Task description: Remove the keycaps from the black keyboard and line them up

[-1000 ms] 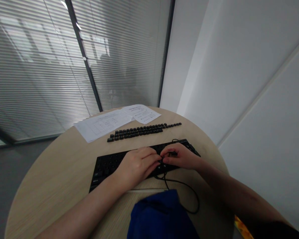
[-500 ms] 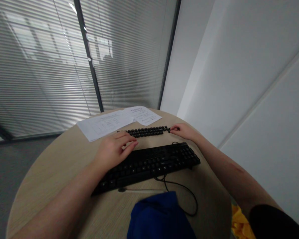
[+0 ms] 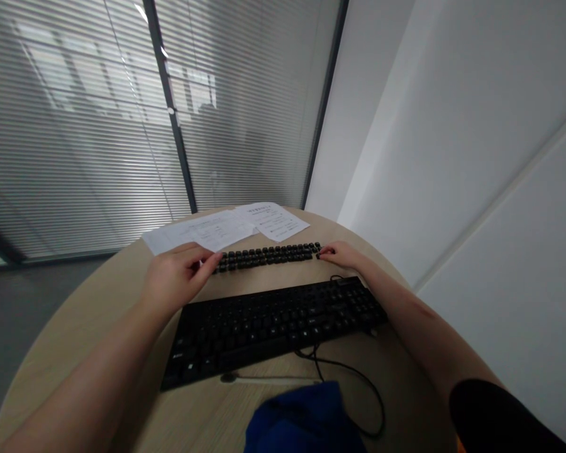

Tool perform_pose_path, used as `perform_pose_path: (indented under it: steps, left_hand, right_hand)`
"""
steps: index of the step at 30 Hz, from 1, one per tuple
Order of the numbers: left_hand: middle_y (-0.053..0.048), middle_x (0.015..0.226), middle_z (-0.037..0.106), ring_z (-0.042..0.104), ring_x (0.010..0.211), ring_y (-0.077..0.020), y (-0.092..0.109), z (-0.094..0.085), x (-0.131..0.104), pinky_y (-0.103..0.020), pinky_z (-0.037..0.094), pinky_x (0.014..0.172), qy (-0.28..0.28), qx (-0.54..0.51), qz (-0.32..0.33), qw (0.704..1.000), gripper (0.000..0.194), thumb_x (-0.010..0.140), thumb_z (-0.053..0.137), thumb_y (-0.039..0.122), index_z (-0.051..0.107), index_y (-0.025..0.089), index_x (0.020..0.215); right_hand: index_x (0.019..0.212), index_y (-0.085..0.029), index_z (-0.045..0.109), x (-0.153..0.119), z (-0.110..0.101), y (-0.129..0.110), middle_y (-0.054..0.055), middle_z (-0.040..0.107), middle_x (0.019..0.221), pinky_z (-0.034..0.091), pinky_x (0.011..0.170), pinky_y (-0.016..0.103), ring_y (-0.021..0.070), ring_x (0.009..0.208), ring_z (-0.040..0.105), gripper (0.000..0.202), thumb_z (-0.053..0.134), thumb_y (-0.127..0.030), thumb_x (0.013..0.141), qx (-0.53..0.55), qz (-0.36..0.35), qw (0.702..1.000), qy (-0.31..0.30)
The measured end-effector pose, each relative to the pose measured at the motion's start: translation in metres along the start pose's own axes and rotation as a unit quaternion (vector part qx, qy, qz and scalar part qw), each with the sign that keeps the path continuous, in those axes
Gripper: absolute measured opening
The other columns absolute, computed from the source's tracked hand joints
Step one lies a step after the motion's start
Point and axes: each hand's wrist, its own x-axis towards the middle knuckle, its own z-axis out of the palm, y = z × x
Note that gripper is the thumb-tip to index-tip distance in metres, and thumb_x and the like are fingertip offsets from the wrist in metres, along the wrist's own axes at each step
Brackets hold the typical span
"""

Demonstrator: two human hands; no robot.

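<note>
Flanking keycaps (image 3: 268, 257), 2 hands (image 3: 177, 277), illegibly printed papers (image 3: 280, 223)

A pale, wood-grained worktop (image 3: 99, 302) with a curved edge is spreading across the lower half of the frame. A black keyboard (image 3: 264, 327) is lying below the frame's center, slanting upward to the right. Just above it, loose black keycaps (image 3: 268, 255) are sitting in rows. White printed papers (image 3: 198, 231) are lying above and left of those. Below the keyboard, a thin pale stick (image 3: 273, 380) with a dark end is resting near a curling black cable (image 3: 380, 399), and blue cloth (image 3: 306, 415) is bunching at bottom center.
</note>
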Motion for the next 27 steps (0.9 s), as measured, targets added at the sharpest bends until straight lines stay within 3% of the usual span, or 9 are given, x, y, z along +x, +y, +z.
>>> perform_pose_path:
  steps: [11,15,27]
  left_hand:
    - [-0.003,0.075,0.069,0.063,0.068,-0.0171,0.003,0.014,-0.002,-0.028,0.043,0.062,-0.058,-0.009,0.015,0.998,0.037,0.096,0.048,0.045,0.072,0.02,0.083]
    - [-0.002,0.074,0.067,0.063,0.069,-0.0172,0.005,0.016,-0.003,-0.028,0.044,0.063,-0.081,-0.018,0.019,0.996,0.038,0.096,0.046,0.046,0.071,0.02,0.083]
    - [-0.003,0.073,0.067,0.062,0.068,-0.0176,0.004,0.014,-0.003,-0.028,0.045,0.063,-0.091,-0.028,0.016,0.995,0.042,0.096,0.041,0.048,0.068,0.02,0.079]
  right_hand:
    - [0.112,-0.019,0.077,-0.002,0.002,0.001,0.005,0.075,0.085,0.041,0.067,0.028,0.018,0.074,0.062,0.035,0.063,-0.041,0.089,-0.006,-0.009,1.0,0.008]
    - [0.104,-0.018,0.08,-0.003,-0.001,0.003,0.006,0.075,0.084,0.04,0.066,0.028,0.0176,0.072,0.061,0.031,0.063,-0.04,0.089,-0.027,-0.009,1.0,0.01]
    - [0.104,-0.016,0.079,-0.004,0.001,-0.005,0.008,0.075,0.084,0.043,0.068,0.029,0.0186,0.073,0.062,0.029,0.065,-0.036,0.089,-0.016,-0.015,1.0,0.006]
